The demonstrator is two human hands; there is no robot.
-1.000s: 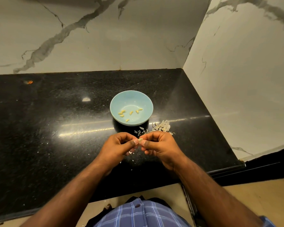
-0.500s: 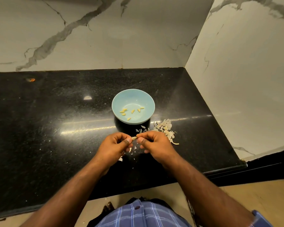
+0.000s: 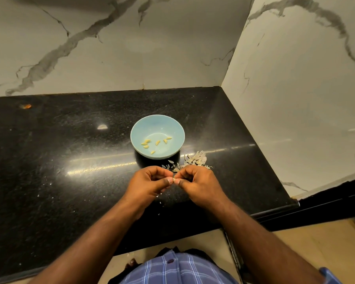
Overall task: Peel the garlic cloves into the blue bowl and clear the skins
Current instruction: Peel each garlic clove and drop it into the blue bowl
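Where both thumbs meet, garlic clove (image 3: pixel 174 179) mid-grip.

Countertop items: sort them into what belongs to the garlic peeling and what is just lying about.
Part of the job:
- blue bowl holding peeled cloves
- garlic clove pinched between left hand and right hand
- pile of skins beside the bowl, still to clear

Just lying about:
- orange scrap far back left on the black countertop

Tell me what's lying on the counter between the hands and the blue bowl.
In the head view, loose garlic skins lie scattered on the black counter between the hands and the blue bowl, piled mostly toward the right hand.
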